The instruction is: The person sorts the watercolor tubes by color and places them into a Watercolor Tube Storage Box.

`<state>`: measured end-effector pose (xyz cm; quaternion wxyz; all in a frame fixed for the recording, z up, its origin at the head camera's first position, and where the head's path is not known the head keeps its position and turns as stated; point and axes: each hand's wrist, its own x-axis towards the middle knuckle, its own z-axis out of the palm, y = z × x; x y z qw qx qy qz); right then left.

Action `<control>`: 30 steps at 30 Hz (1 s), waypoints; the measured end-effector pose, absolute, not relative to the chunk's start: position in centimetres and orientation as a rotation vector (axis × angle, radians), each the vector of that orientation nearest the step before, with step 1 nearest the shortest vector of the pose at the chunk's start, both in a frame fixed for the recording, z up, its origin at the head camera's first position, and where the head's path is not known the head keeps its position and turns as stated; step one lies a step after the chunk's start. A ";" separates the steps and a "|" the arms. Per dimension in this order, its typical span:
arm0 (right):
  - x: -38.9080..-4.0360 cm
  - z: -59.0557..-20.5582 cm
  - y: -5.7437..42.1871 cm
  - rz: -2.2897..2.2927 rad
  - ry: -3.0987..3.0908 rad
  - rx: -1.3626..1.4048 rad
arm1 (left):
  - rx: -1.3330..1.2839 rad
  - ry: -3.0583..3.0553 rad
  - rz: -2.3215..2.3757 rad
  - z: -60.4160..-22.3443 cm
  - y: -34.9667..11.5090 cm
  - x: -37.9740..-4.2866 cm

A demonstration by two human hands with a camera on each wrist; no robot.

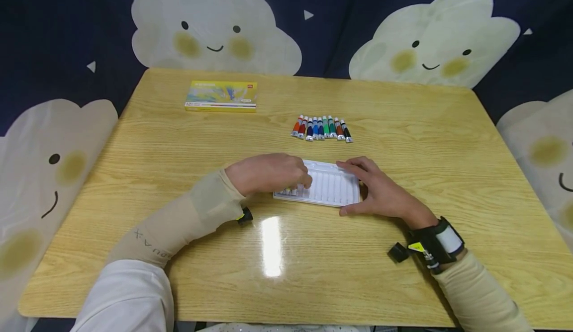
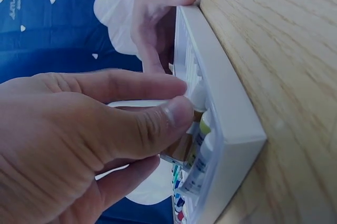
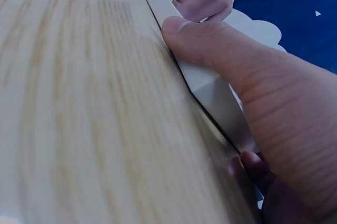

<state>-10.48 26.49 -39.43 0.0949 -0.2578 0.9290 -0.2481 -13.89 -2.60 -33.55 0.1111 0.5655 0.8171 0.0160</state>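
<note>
A white plastic tray (image 1: 333,188) with narrow slots lies on the table between the hands. My left hand (image 1: 271,173) is over its left end and pinches a paint tube (image 2: 182,148) with a white cap and an orange-brown band between thumb and fingers. Beside that tube, a yellow-green tube (image 2: 205,122) and a white tube (image 2: 200,163) lie in the tray's end slots. At the right end, my right hand (image 1: 382,190) grips the tray, thumb on the near side and fingers on the far side. The slots toward the right hold no tubes.
Beyond the tray, several paint tubes (image 1: 320,128) lie in a row, from orange and red through blue and green to black. A yellow paint box (image 1: 221,97) lies at the back left of the wooden table (image 1: 421,138). A cloud-patterned dark cloth (image 1: 329,34) hangs behind.
</note>
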 end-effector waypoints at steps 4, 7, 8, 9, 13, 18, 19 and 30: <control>-10.5 -39.5 26.5 -0.731 2.765 -0.775 | 1.634 2.384 0.055 -33.4 -2.6 -13.9; -10.5 -39.4 26.5 -0.728 2.769 -0.778 | 1.605 2.367 0.065 -33.3 -2.5 -14.0; -10.5 -39.4 26.5 -0.729 2.769 -0.780 | 1.601 2.367 0.063 -33.4 -2.5 -14.0; -10.5 -39.4 26.5 -0.729 2.769 -0.783 | 1.599 2.366 0.059 -33.4 -2.5 -14.0; -10.5 -39.3 26.4 -0.732 2.765 -0.798 | 1.604 2.362 0.054 -33.6 -2.5 -14.0; -10.7 -39.2 26.5 -0.725 2.771 -0.803 | 1.546 2.343 0.130 -33.7 -2.6 -14.0; -10.7 -39.2 26.5 -0.725 2.771 -0.803 | 1.526 2.339 0.150 -33.7 -2.6 -14.0; -10.5 -39.4 26.5 -0.738 2.762 -0.785 | 1.505 2.311 0.214 -33.6 -3.0 -14.3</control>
